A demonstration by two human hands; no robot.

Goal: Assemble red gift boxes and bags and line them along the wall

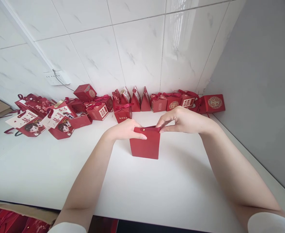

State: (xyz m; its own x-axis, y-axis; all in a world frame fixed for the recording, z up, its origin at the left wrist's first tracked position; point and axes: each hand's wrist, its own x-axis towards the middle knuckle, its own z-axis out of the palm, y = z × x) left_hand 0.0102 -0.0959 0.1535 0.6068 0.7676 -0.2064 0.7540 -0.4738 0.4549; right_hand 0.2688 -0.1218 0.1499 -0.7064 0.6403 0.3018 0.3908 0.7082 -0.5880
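A plain red gift box (pixel 145 147) stands upright on the white table in front of me, with a dark red ribbon (pixel 150 129) and a small gold bead along its top edge. My left hand (pixel 129 130) grips the top left of the box, its thumb across the front face and the other fingers behind, partly hidden. At the top right corner, my right hand (pixel 175 121) pinches the ribbon end and the box edge between thumb and fingers.
Along the tiled wall (pixel 140 55) runs a row of small red boxes (pixel 159 103) with ribbons. Red gift bags (pixel 33 124) with printed figures cluster at the left. A grey panel (pixel 261 81) borders the right side. An open carton (pixel 23 213) of red boxes sits below the front edge.
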